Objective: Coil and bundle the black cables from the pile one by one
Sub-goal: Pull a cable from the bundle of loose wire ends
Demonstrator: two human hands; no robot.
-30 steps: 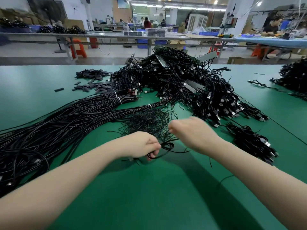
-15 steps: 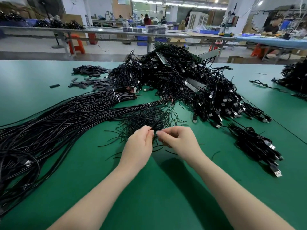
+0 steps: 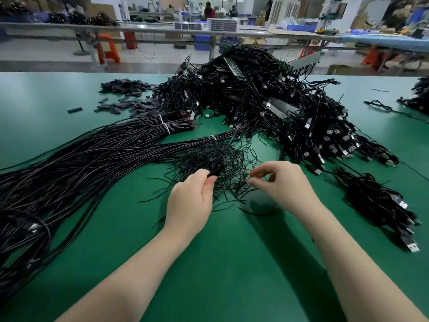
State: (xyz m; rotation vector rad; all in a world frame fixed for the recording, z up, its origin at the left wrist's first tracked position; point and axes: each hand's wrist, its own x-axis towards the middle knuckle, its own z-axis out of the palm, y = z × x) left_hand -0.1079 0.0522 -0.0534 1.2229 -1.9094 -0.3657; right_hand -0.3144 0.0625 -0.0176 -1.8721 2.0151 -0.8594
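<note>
A loose heap of thin black wire ties (image 3: 216, 159) lies on the green table (image 3: 232, 263) just beyond my hands. My left hand (image 3: 192, 198) holds a small coiled black cable (image 3: 214, 169) between thumb and fingers at the heap's near edge. To its right, my right hand (image 3: 282, 182) pinches a thin black tie with thumb and forefinger. A long sheaf of straight black cables (image 3: 81, 163) runs from the left edge toward the middle. A big pile of tangled black USB cables (image 3: 267, 108) fills the far middle.
Bundled cables with USB plugs (image 3: 380, 205) lie at the right. Small black sleeve pieces (image 3: 130, 98) are scattered far left of the pile. Another cable heap (image 3: 417, 96) sits at the far right edge. Work benches and people stand beyond the table.
Both hands moved forward from the near table to the tie heap. They then spread apart, the left keeping the coiled cable and the right picking at a tie.
</note>
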